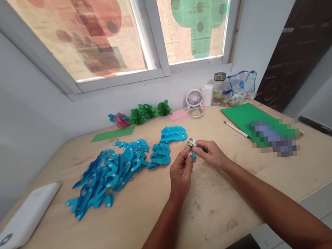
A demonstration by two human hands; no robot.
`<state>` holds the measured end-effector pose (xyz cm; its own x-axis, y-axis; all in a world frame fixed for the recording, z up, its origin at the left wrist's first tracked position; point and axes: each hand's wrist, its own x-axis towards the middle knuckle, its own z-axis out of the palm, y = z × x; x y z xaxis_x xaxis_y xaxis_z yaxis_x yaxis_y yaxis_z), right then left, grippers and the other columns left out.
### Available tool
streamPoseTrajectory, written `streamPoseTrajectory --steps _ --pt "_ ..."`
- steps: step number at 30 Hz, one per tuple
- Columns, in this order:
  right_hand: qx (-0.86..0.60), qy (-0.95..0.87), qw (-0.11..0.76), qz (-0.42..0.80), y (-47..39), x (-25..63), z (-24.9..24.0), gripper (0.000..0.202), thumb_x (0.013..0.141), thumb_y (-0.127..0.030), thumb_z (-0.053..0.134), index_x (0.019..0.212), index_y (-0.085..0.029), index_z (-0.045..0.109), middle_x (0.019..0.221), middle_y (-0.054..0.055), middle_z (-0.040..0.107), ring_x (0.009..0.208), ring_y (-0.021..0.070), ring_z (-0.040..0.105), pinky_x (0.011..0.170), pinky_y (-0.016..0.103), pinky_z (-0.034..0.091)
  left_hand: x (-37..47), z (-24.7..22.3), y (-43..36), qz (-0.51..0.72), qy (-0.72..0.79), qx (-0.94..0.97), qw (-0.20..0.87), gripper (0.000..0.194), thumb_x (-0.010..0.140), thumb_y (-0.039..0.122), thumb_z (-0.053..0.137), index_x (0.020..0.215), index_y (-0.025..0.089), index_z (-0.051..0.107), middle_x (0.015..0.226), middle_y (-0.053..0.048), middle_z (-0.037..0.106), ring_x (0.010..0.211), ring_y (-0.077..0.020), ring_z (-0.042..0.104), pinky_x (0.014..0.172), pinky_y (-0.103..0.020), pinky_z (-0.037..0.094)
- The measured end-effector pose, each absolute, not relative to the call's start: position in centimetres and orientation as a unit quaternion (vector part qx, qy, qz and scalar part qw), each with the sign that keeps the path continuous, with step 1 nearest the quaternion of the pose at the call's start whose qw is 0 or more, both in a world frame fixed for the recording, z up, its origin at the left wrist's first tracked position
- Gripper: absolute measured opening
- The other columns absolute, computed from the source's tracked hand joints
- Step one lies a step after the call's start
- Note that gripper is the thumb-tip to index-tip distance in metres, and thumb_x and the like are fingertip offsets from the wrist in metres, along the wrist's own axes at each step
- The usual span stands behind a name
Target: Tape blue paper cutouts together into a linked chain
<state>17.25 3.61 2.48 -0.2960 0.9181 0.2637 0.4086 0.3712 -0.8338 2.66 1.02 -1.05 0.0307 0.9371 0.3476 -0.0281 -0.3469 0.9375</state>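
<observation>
Both my hands meet over the table, fingers closed. A small white strip [192, 142], perhaps tape, shows between them. My left hand [181, 174] pinches this strip near its lower end. My right hand [210, 153] is closed at the other side, with a small dark part showing by its fingers; what it holds is too small to make out. A blue paper cutout [194, 160] shows partly behind my left hand. Left of my hands lie folded blue paper pieces [159, 155], a further blue stack [174, 133] and a large heap of blue cutouts [112, 170] with white patches.
Along the wall stand green paper shapes [147, 111], a pink paper shape [121, 120], a small fan [194, 98] and a bottle [218, 89]. A tape roll [196, 112] lies before the fan. Right are green sheets [242, 115] and a white pen [236, 129]; left, a white device [30, 215].
</observation>
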Motion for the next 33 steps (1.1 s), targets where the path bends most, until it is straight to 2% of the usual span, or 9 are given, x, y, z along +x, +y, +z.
streamPoseTrajectory --steps 8,13,19,25,31,33 --pt "-0.455 -0.741 0.380 0.315 3.5 17.1 2.6 0.035 0.086 -0.046 0.043 0.069 -0.016 0.052 0.057 -0.005 0.039 0.054 0.0079 0.035 0.052 0.020 0.027 2.6 -1.0 1.1 0.575 0.390 0.591 0.410 0.031 0.083 0.030 0.054 0.111 0.019 0.060 0.061 0.002 0.051 0.058 -0.0098 0.050 0.055 -0.022 0.045" --pt "-0.464 -0.746 0.383 0.286 3.3 17.0 2.9 0.035 0.086 -0.045 0.043 0.069 -0.016 0.052 0.057 -0.005 0.040 0.054 0.0080 0.036 0.052 0.020 0.028 2.6 -0.9 1.1 0.575 0.389 0.592 0.410 0.032 0.083 0.032 0.053 0.111 0.019 0.060 0.063 0.001 0.054 0.060 -0.0109 0.052 0.057 -0.023 0.046" --pt "-0.493 -0.755 0.384 0.198 3.1 16.8 3.0 0.033 0.085 -0.045 0.046 0.068 -0.017 0.052 0.055 -0.004 0.044 0.052 0.0081 0.037 0.053 0.020 0.027 2.5 -0.5 1.0 0.568 0.399 0.601 0.397 0.031 0.082 0.031 0.053 0.110 0.019 0.060 0.073 -0.002 0.058 0.063 -0.0108 0.053 0.057 -0.021 0.046" --pt "-0.539 -0.746 0.372 0.117 2.9 16.9 3.1 0.033 0.086 -0.047 0.043 0.072 -0.018 0.054 0.058 -0.002 0.051 0.054 0.0099 0.044 0.054 0.021 0.027 2.3 -0.1 0.9 0.563 0.430 0.599 0.372 0.032 0.082 0.030 0.053 0.111 0.020 0.061 0.071 0.000 0.059 0.060 -0.0100 0.053 0.055 -0.020 0.045" --pt "-0.583 -0.732 0.342 0.082 3.1 17.1 3.0 0.036 0.085 -0.051 0.042 0.080 -0.018 0.057 0.063 0.001 0.059 0.058 0.0123 0.051 0.055 0.022 0.028 1.9 1.7 0.8 0.615 0.487 0.556 0.275 0.039 0.081 0.029 0.053 0.119 0.019 0.053 0.072 0.000 0.058 0.060 -0.0102 0.054 0.054 -0.020 0.045" --pt "-0.595 -0.734 0.320 0.072 3.2 17.1 3.1 0.037 0.085 -0.051 0.042 0.080 -0.018 0.058 0.065 0.002 0.061 0.060 0.0137 0.054 0.055 0.023 0.028 2.0 2.8 0.7 0.607 0.488 0.586 0.222 0.033 0.081 0.026 0.054 0.114 0.018 0.055 0.077 -0.002 0.061 0.065 -0.0118 0.057 0.058 -0.022 0.047"
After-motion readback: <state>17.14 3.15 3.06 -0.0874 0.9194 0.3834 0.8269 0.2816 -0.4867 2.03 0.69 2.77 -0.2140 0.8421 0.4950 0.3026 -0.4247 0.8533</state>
